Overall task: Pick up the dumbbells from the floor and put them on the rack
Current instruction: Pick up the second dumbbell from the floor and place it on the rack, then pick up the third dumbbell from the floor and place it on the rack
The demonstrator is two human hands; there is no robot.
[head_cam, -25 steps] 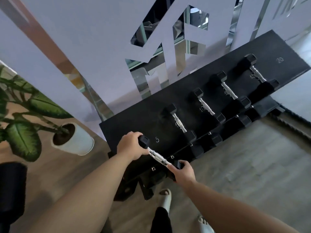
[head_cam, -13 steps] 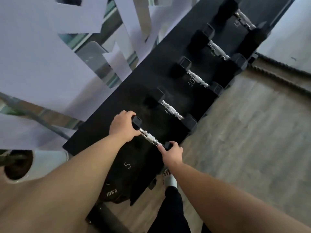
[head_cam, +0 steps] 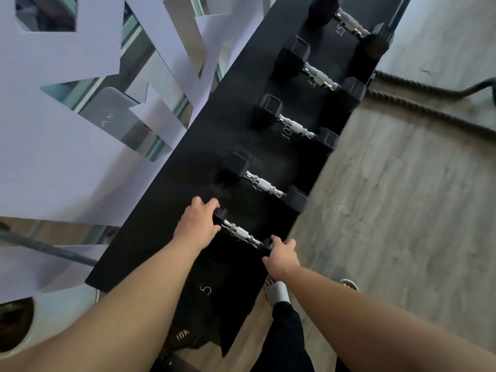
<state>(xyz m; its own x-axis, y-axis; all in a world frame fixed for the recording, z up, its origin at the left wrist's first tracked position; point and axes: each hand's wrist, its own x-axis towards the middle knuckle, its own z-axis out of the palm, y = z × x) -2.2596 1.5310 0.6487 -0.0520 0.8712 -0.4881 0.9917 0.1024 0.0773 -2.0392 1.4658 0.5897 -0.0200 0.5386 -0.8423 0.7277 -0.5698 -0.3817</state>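
Note:
A small black dumbbell with a chrome handle lies across the black rack near its low end, just above a white "5" mark. My left hand is wrapped over its far head. My right hand grips its near head at the rack's front edge. Several larger dumbbells sit in a row up the rack, the closest just beyond my hands, then one by a "10" mark.
A white cut-out wall panel with mirror behind runs along the rack's left side. A white plant pot stands at the lower left. A thick black rope lies on the wooden floor to the right. My sandalled feet are beside the rack.
The view has tipped further down and closer to the rack. Both hands have kept their hold on the small dumbbell's heads, and it now rests a little further up the shelf.

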